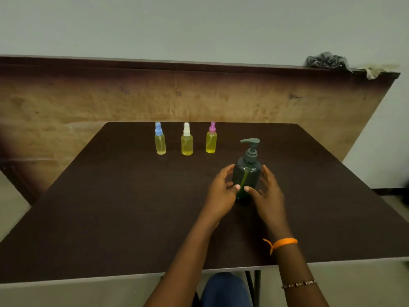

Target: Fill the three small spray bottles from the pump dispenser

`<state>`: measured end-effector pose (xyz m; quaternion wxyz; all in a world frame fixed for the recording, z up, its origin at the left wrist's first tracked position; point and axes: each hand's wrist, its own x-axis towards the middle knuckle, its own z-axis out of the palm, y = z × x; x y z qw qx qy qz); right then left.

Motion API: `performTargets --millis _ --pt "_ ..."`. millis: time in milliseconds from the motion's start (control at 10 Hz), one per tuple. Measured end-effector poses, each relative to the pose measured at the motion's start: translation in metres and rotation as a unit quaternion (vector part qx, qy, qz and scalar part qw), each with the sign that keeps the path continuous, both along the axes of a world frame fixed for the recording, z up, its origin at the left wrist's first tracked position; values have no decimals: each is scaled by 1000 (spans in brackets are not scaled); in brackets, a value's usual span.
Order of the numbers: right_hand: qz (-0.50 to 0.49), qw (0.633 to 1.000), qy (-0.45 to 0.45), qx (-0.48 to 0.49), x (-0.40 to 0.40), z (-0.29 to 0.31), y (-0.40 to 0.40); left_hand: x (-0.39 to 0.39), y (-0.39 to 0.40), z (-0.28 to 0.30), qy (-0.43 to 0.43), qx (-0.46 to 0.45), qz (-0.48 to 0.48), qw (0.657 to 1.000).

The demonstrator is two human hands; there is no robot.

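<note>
Dim, flat indoor light, softly blurred.
Hardly any shadows on the dark table [110, 207] (no glare either); straight edges bowed toward the corners by the wide-angle lens.

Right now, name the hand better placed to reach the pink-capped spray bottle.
Left, probably. The pink-capped bottle stands beyond and left of the pump dispenser; the left hand has a clear path, while the right hand would cross the dispenser.
</note>
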<state>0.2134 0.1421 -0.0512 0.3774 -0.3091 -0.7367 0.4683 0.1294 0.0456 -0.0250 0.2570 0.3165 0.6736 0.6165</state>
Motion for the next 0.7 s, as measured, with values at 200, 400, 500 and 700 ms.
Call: performTargets --millis 200,400,500,700 --pt "7 1000 -13 27 -41 3 2 -30 1 -3 4 7 7 1000" --pt "-4 999 -13 41 -82 2 9 -68 10 -8 2 7 14 1000" --pt "-8 999 -12 44 -92 -1 11 -78 14 -13 2 5 10 1000" --pt "-11 998 -32 55 -92 3 8 -77 9 -6 32 -3 22 999"
